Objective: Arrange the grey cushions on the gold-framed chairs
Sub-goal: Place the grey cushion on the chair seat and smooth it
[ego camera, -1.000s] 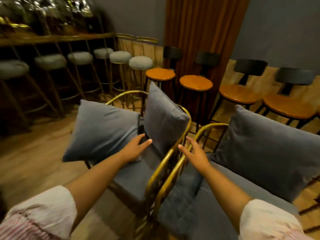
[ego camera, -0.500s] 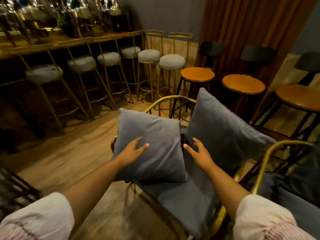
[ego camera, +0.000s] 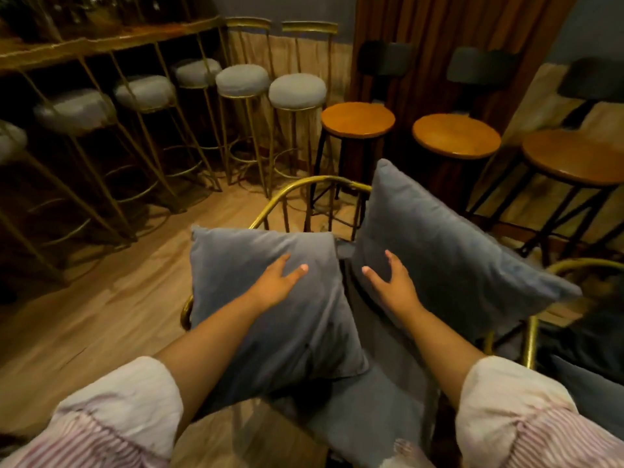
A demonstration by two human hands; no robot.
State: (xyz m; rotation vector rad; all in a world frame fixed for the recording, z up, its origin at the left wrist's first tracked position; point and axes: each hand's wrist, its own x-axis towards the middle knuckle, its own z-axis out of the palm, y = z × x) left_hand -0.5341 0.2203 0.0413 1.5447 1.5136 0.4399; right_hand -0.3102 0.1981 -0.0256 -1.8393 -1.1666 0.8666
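Two grey cushions stand on a gold-framed chair [ego camera: 297, 187] with a grey seat pad [ego camera: 371, 400]. The left cushion [ego camera: 256, 319] leans over the chair's left side. My left hand [ego camera: 275, 282] lies flat on its face with fingers spread. The right cushion [ego camera: 449, 261] stands tilted against the chair's right side. My right hand [ego camera: 393, 282] rests on that cushion's left edge, fingers apart. Neither hand is closed around a cushion. A second gold-framed chair [ego camera: 531, 336] with grey padding shows at the right edge.
Gold bar stools with grey round seats [ego camera: 297, 91] line a counter [ego camera: 101, 42] at the back left. Black-legged stools with round wooden seats [ego camera: 358, 119] stand behind the chair and to the right. Wooden floor [ego camera: 101, 315] lies to the left.
The view turned left from between the two chairs to face the left chair. My right hand moved off the chair frames onto the right cushion. My left hand stayed on the left cushion.
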